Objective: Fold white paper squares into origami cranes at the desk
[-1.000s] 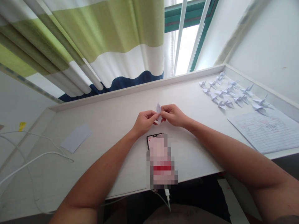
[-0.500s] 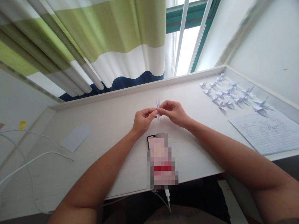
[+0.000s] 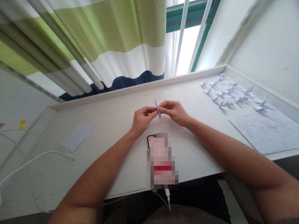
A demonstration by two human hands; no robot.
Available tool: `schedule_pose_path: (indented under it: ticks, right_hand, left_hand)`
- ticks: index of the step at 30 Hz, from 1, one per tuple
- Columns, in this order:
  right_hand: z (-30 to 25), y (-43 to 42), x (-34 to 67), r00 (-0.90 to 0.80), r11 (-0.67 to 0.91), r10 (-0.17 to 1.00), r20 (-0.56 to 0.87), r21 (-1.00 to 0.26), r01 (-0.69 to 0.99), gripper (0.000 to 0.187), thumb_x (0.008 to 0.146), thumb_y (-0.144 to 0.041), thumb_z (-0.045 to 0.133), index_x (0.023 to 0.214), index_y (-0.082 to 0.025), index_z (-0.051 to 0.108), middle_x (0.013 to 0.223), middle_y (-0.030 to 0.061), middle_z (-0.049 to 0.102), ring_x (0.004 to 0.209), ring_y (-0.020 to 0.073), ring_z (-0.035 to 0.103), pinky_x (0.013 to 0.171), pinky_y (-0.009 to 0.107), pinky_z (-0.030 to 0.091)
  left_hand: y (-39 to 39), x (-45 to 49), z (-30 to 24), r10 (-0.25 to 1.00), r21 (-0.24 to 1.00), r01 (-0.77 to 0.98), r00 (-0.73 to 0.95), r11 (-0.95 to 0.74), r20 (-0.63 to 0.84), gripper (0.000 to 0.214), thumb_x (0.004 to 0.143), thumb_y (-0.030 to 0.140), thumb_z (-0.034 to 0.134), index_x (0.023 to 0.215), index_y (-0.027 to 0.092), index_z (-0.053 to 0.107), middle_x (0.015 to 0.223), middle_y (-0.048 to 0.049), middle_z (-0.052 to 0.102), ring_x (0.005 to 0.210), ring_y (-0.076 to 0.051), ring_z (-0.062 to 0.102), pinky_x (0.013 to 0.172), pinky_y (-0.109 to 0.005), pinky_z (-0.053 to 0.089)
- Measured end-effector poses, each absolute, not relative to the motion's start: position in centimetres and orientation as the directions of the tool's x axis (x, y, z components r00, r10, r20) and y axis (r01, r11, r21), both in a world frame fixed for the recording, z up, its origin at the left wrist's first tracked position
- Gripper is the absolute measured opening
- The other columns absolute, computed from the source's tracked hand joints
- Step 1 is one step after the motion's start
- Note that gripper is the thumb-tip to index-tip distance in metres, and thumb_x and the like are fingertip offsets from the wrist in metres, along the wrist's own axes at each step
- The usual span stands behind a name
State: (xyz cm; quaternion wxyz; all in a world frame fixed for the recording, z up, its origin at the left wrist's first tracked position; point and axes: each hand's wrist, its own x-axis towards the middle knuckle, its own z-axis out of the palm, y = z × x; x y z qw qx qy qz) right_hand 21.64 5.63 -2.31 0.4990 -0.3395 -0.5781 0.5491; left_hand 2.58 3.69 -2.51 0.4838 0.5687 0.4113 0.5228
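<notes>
Between my two hands, above the middle of the white table [image 3: 121, 124], is a small piece of folded white paper [image 3: 155, 103], held upright and leaning a little, its narrow points showing above and below the fingers. My left hand [image 3: 143, 119] pinches it from the left side with thumb and fingertips. From the right, my right hand [image 3: 174, 111] pinches it too, fingertips meeting those of the left. The paper's middle is hidden by the fingers. Just below the hands lies a phone [image 3: 150, 139], its screen mostly blurred out.
Several white paper cranes [image 3: 224, 94] stand at the back right, beside a written sheet [image 3: 266, 132]. A few blank paper pieces [image 3: 76, 137] lie at the left near a white cable [image 3: 46, 153]. A charging plug [image 3: 167, 193] hangs at the table's front edge. Behind is a striped curtain [image 3: 112, 34].
The folded paper has turned slightly between my fingers, so its upper tip now leans left. Both hands stay in nearly the same place, still pinching it.
</notes>
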Motion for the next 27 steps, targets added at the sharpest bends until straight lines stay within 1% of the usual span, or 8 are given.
schedule_pose_path:
  ticks: [3,5,8,11,16,20,24,27]
  right_hand:
    - [-2.3,5.6,21.6,-0.255,0.178,0.944,0.210,-0.974,-0.141,0.045,0.071,-0.061,0.097,0.080,-0.022,0.077,0.080,0.0018,0.074,0.078,0.0172,0.067,0.082,0.038,0.058]
    - [-2.3,5.6,21.6,-0.262,0.184,0.941,0.212,-0.975,-0.128,0.045,0.073,-0.062,0.095,0.079,-0.022,0.076,0.080,0.0018,0.073,0.078,0.0173,0.067,0.082,0.038,0.058]
    - [-2.4,5.6,21.7,-0.275,0.207,0.934,0.228,-0.973,-0.102,0.043,0.076,-0.062,0.093,0.082,-0.022,0.077,0.086,0.0036,0.076,0.083,0.0186,0.069,0.086,0.040,0.059]
    - [-2.6,5.8,21.9,-0.259,0.252,0.930,0.261,-0.965,-0.069,0.040,0.078,-0.060,0.092,0.086,-0.022,0.080,0.093,0.0056,0.079,0.090,0.0211,0.072,0.091,0.043,0.060]
    - [-3.0,5.9,21.8,-0.233,0.327,0.918,0.319,-0.945,-0.006,0.036,0.082,-0.059,0.089,0.084,-0.024,0.082,0.103,0.0081,0.082,0.100,0.0246,0.074,0.095,0.047,0.060]
    - [-3.1,5.7,21.5,-0.226,0.326,0.920,0.320,-0.945,-0.012,0.033,0.085,-0.058,0.086,0.087,-0.025,0.084,0.109,0.0077,0.084,0.106,0.0259,0.076,0.095,0.048,0.062]
    - [-3.1,5.5,21.3,-0.210,0.328,0.924,0.320,-0.945,0.001,0.031,0.086,-0.056,0.085,0.086,-0.025,0.085,0.107,0.0079,0.085,0.106,0.0270,0.078,0.099,0.051,0.063]
    - [-3.2,5.5,21.1,-0.170,0.333,0.930,0.325,-0.943,0.015,0.030,0.085,-0.055,0.086,0.085,-0.025,0.085,0.105,0.0077,0.086,0.104,0.0274,0.080,0.099,0.051,0.064]
  left_hand:
    - [3.5,2.7,-2.3,0.972,0.981,-0.011,0.132,-0.193,0.192,0.029,0.075,0.036,0.095,0.096,0.018,0.084,0.097,-0.0076,0.084,0.092,-0.022,0.079,0.090,-0.039,0.064]
    - [3.4,2.7,-2.2,0.973,0.982,0.009,0.140,-0.189,0.186,0.030,0.075,0.035,0.095,0.096,0.018,0.084,0.097,-0.0080,0.084,0.093,-0.022,0.079,0.090,-0.039,0.065]
    - [3.5,2.6,-2.3,0.975,0.982,-0.008,0.119,-0.187,0.187,0.031,0.073,0.036,0.096,0.094,0.017,0.082,0.094,-0.0079,0.083,0.090,-0.022,0.079,0.088,-0.040,0.065]
    - [3.9,2.5,-2.7,0.972,0.977,-0.034,0.101,-0.212,0.214,0.031,0.072,0.037,0.097,0.090,0.017,0.080,0.097,-0.0084,0.083,0.092,-0.022,0.079,0.088,-0.040,0.065]
    - [4.1,2.3,-3.0,0.962,0.968,-0.003,0.111,-0.249,0.248,0.021,0.077,0.034,0.092,0.088,0.018,0.083,0.101,-0.0083,0.083,0.095,-0.021,0.077,0.090,-0.039,0.064]
    - [4.2,2.3,-3.1,0.962,0.965,0.018,0.087,-0.262,0.260,0.016,0.082,0.032,0.088,0.089,0.019,0.084,0.104,-0.0083,0.083,0.090,-0.019,0.075,0.084,-0.036,0.064]
    - [4.2,2.3,-3.3,0.962,0.963,0.048,0.082,-0.266,0.262,0.015,0.083,0.033,0.087,0.089,0.019,0.085,0.106,-0.0086,0.084,0.090,-0.020,0.076,0.080,-0.035,0.064]
    - [4.1,2.4,-3.3,0.962,0.954,0.124,0.053,-0.272,0.267,0.016,0.084,0.034,0.086,0.091,0.020,0.085,0.109,-0.0095,0.085,0.096,-0.023,0.078,0.081,-0.035,0.064]
